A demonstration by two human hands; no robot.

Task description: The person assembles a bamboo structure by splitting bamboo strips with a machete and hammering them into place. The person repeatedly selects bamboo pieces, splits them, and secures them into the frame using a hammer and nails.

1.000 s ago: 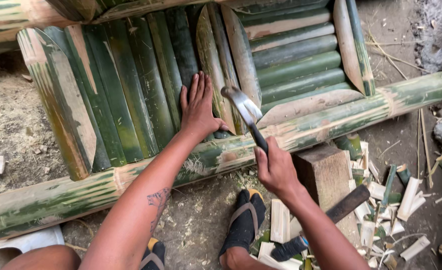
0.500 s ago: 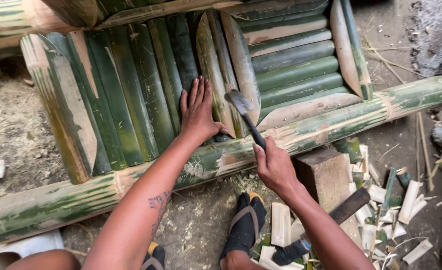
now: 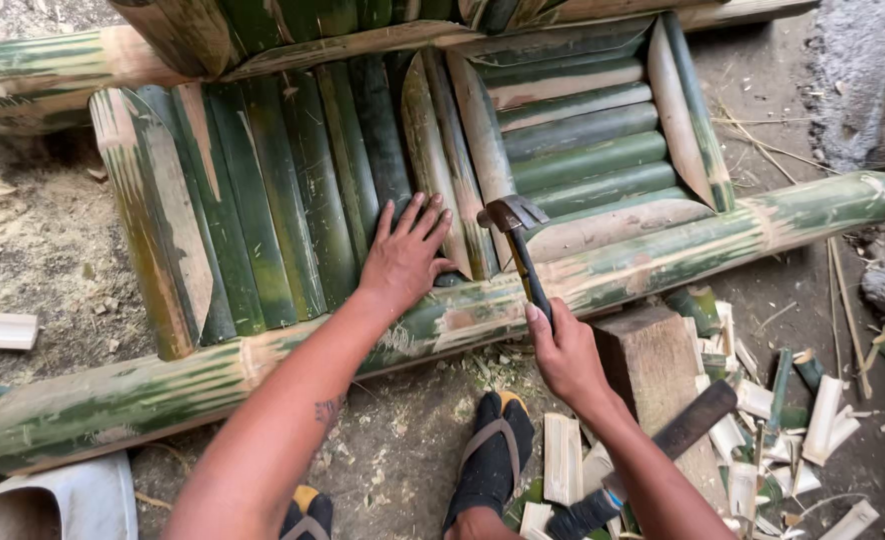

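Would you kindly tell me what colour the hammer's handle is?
The hammer handle looks black with a yellowish stretch just above the right hand, seen in the head view.

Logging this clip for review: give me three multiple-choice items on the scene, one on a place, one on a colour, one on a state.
1. Where does the left hand lie?
A. flat on the split bamboo slats
B. on the wooden block
C. on the ground

2. What colour are most of the slats?
A. red
B. green
C. white

3. What is the state of the right hand?
A. open and empty
B. closed round the handle of a hammer
C. resting on a sandal

Answers:
1. A, the palm and spread fingers press down on the slats just above the long bamboo pole.
2. B, their skins show dark green.
3. B, the fingers wrap the handle, with the head up over the slats.
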